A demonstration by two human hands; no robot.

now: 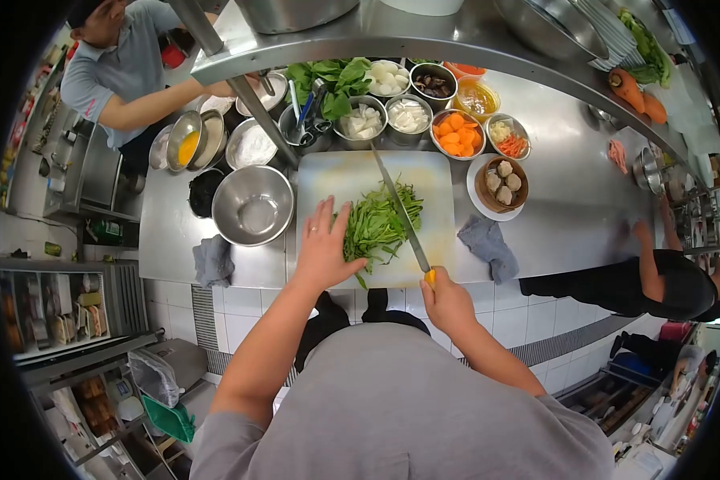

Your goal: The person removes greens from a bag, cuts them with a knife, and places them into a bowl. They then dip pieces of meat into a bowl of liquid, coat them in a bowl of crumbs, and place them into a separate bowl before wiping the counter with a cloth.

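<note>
My left hand [326,246] lies spread on the cutting board [320,172], its thumb and fingertips against the left side of a pile of cut green leaves and stems [374,226]. In my right hand [446,302] is the yellow handle of a long knife [404,212]. The blade slants up and to the left across the right part of the greens, its tip near the board's far edge. An empty steel bowl [253,206] stands just left of the board.
Bowls of carrot pieces [457,134], white slices [408,116] and mushrooms [434,86] line the far side. A steamer of dumplings [502,184] and grey cloth [489,246] lie right. Overhead runs a metal shelf [408,40]. A co-worker [124,72] reaches in at far left; another person stands right.
</note>
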